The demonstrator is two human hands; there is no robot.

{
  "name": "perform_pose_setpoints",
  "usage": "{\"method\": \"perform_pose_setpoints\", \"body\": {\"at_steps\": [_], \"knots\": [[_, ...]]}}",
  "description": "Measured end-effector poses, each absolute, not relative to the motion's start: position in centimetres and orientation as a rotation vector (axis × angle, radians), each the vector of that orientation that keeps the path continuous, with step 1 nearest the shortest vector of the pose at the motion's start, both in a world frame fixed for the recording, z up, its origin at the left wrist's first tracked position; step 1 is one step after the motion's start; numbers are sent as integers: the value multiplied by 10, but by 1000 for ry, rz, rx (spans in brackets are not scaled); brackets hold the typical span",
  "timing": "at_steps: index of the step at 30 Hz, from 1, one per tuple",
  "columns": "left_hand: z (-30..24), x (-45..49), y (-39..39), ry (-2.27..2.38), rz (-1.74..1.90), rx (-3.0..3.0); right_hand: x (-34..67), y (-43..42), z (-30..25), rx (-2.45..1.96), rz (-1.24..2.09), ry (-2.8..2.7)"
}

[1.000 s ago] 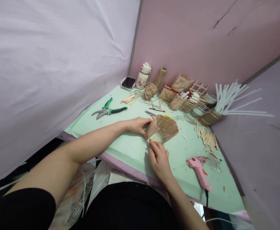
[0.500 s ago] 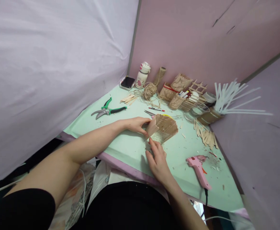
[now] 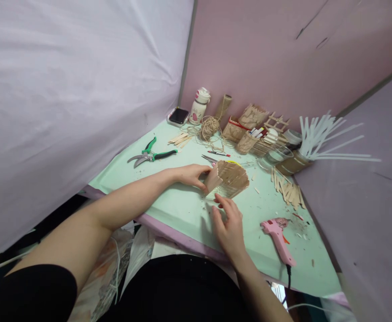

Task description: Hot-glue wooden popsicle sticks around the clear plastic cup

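A small container built of wooden craft sticks (image 3: 235,175) stands on the table in front of me, its near side open and a clear, shiny base showing inside. My left hand (image 3: 195,175) grips its left wall, thumb low and fingers behind. Just in front of the container, my right hand (image 3: 228,221) hovers with its fingers bent but apart, holding nothing. Behind the container lie scissors (image 3: 209,158), partly hidden, and a red-and-white pen (image 3: 219,153).
Green-handled pruning shears (image 3: 150,154) lie open on the left. On the right rest a pink glue gun (image 3: 278,239) with a cord and loose craft sticks (image 3: 288,190). A twine ball (image 3: 209,128), bottle (image 3: 200,106), phone (image 3: 178,116) and white glue sticks (image 3: 321,136) line the back.
My right hand has drawn back from the container's front corner, moving slightly right and towards me, and its fingers have loosened. My left hand and the container stay where they were.
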State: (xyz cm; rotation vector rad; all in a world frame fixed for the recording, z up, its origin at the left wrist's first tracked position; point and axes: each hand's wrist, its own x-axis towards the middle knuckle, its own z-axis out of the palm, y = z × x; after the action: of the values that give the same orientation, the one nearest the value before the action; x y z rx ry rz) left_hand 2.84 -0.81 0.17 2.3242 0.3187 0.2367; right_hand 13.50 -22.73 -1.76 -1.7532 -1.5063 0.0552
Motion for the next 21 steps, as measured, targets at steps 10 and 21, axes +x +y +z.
{"method": "perform_pose_setpoints", "body": {"at_steps": [10,21], "knots": [[9,28,-14,370,211,2346,153,-184,29,-1726,-441,-1558],[8,29,-13,376,215,2365,155,-182,26,-1715,-446,-1596]]}}
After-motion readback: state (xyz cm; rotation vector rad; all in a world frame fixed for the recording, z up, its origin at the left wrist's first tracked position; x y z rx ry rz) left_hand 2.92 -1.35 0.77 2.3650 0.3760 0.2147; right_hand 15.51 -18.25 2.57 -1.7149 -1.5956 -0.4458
